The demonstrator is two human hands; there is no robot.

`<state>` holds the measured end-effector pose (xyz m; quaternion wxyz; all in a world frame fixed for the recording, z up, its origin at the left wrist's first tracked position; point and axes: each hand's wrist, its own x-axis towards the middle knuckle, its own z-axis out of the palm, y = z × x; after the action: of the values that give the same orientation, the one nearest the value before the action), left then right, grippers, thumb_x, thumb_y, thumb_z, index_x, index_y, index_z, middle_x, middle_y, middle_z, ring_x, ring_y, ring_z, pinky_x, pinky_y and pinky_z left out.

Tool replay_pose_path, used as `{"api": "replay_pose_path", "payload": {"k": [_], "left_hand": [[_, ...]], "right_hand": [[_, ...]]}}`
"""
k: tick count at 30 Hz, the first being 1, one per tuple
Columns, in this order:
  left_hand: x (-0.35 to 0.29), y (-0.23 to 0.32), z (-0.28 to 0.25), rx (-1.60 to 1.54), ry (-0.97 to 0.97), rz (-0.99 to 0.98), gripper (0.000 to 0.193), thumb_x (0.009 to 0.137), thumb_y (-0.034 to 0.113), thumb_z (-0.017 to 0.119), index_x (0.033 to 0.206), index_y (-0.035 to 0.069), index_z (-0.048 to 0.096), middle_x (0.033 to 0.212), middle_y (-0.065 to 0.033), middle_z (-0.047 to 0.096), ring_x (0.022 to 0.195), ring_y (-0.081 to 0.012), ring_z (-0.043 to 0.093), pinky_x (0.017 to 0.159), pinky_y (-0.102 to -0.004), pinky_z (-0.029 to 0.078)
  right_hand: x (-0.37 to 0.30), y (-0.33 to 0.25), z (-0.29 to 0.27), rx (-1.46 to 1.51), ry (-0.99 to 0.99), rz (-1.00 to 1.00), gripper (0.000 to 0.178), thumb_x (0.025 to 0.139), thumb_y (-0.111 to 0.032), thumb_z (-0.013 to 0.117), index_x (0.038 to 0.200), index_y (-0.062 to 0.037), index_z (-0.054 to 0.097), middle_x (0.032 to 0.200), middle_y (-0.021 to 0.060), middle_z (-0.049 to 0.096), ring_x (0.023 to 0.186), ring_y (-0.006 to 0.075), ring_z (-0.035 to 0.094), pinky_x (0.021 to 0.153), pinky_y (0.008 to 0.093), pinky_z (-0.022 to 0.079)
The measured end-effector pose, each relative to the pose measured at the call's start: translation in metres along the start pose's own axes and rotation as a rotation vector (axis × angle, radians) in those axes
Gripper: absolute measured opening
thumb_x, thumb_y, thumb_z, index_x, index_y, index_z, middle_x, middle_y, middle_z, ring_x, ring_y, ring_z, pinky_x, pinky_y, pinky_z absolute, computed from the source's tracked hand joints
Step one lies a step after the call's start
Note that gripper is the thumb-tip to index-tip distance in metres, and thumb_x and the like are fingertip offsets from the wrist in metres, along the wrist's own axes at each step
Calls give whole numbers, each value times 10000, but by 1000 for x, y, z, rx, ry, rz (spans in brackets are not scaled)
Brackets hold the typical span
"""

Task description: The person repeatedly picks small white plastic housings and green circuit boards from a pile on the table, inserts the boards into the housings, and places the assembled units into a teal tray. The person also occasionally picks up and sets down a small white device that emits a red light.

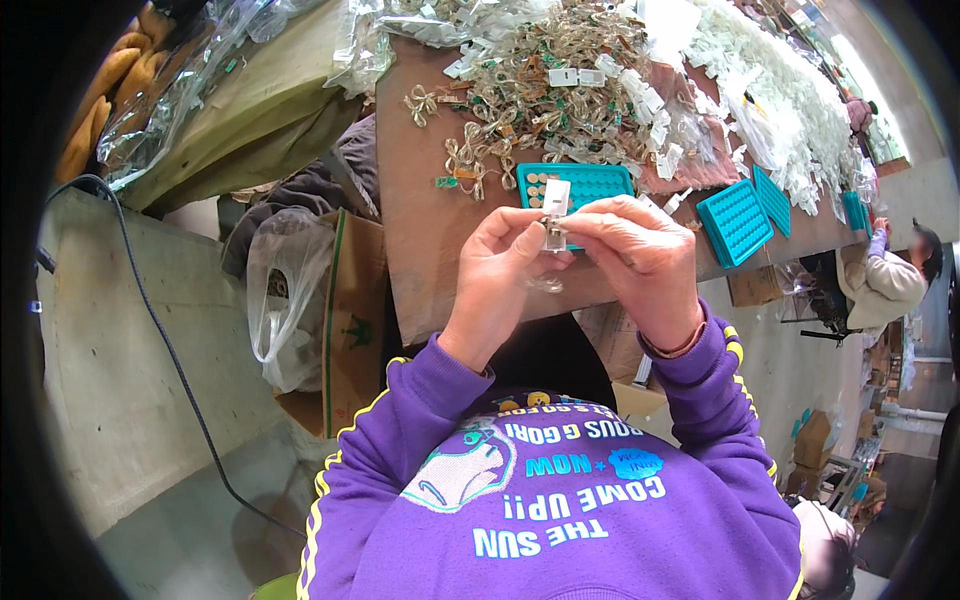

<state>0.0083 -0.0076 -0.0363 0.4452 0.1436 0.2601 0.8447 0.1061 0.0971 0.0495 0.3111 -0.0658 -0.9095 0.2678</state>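
Observation:
In front of my chest, both hands work on one small white plastic case (pixel 557 196) that stands upright between the fingertips, with a shiny part at its lower end. My left hand (pixel 500 262) pinches it from the left, and my right hand (pixel 640 250) grips it from the right with thumb and fingers. A thin clear loop (pixel 545 285) hangs below the fingers. Just behind the hands lies a teal tray (pixel 605 176) with rows of round pockets, some filled with small round discs (pixel 537 185) at its left end. The fingers partly hide the case.
A heap of coiled thin-wire bundles (pixel 540 90) covers the brown table (pixel 425 230) beyond the tray. White plastic pieces (pixel 770 110) pile up farther right, near stacked teal trays (pixel 735 222). A cardboard box (pixel 352 320) and plastic bag (pixel 285 300) stand left; another person (pixel 885 285) sits right.

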Motion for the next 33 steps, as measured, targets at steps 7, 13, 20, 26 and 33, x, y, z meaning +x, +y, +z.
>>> {"api": "replay_pose_path", "payload": {"k": [7,13,20,26,33], "left_hand": [[0,2,-2,-17,-1,-25,189,938,151,609,1042,-2,575,954,-113,666,796,-181,669,725,-294,558],[2,0,-2,-45,15,-20,193,943,156,601,1046,-4,565,955,-107,662,798,-178,666,716,-298,560],[-1,4,-7,-145,15,-36,206,999,176,495,1147,35,512,1012,-96,622,855,-142,612,716,-260,524],[1,6,-12,-254,-31,-55,206,998,189,498,1151,51,501,1010,-95,613,824,-122,598,547,-198,423],[1,4,-12,-256,-18,-45,201,985,181,528,1137,51,512,1005,-86,615,878,-129,594,620,-220,464]], "right_hand": [[7,6,5,30,6,49,186,711,46,705,879,-34,695,816,74,681,714,197,657,630,275,523],[-5,10,15,-136,44,-170,220,718,-3,690,929,-65,686,834,72,678,736,229,665,650,330,522],[5,32,16,71,226,160,257,783,-15,662,1030,-79,694,957,118,693,833,228,679,745,325,532],[20,75,31,-314,-32,27,130,804,-115,656,923,-87,702,831,83,648,756,287,647,674,366,523],[20,73,30,-181,-17,105,107,782,-103,681,875,-54,701,828,86,669,750,258,661,676,337,526]]}}
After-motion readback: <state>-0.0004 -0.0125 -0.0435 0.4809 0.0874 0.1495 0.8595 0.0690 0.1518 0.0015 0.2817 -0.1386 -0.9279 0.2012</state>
